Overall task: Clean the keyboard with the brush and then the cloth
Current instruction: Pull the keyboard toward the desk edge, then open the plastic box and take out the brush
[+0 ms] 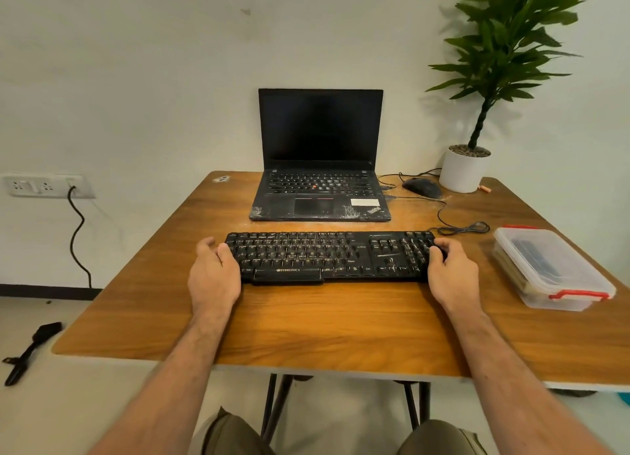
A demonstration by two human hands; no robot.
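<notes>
A black keyboard (332,255) lies flat across the middle of the wooden table (306,325), in front of the laptop. My left hand (213,272) grips its left end, thumb on the keys. My right hand (450,272) holds its right end, fingers curled over the number pad. No cloth is in sight. A black brush-like tool (32,347) lies on the floor to the left of the table, out of reach of both hands.
An open black laptop (320,168) stands behind the keyboard. A black mouse (422,187) with its cable and a potted plant (465,169) are at the back right. A clear lidded box (549,267) with red clips sits on the right. A wall socket (44,185) is on the left.
</notes>
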